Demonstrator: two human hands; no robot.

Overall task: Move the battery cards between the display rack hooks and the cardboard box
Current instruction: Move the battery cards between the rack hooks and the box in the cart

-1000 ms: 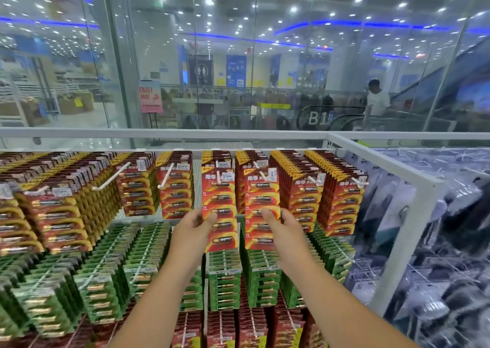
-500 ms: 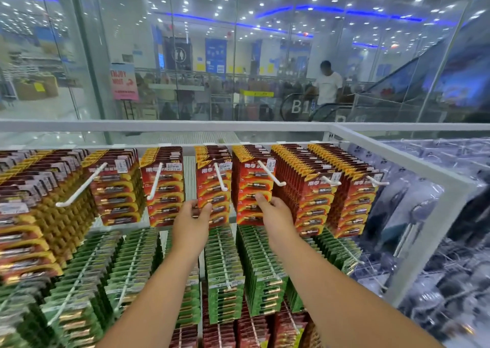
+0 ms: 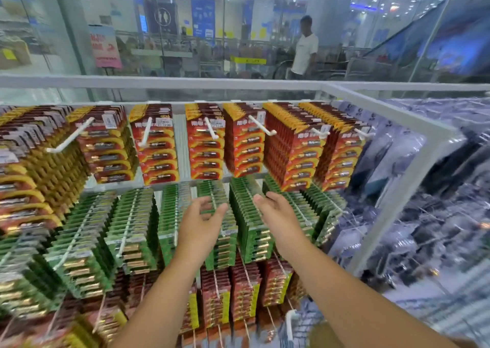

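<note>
Head view: left hand (image 3: 202, 224) and right hand (image 3: 275, 212) raised side by side, slightly apart, both in front of the green battery cards (image 3: 248, 223). Fingers of both loosely spread and gently curled, holding nothing; whether the fingertips touch the green cards cannot be told through motion blur. Just above the hands: red battery cards (image 3: 205, 146), flat glossy rectangles with curved yellow bands, stacked in dense rows on white display rack hooks (image 3: 213, 130), thin rods with upturned tips. Small white price tags (image 3: 164, 122) at the fronts of several rows. Below the wrists: dark red battery cards (image 3: 242, 294) with yellow side strips, hung on thin wire pegs. To the right of the right hand: white rack frame (image 3: 413, 167), a square-section post, with clear plastic packs (image 3: 437, 215) past it. Beyond the hands, behind glass: blurred person in a white shirt (image 3: 305, 50).
</note>
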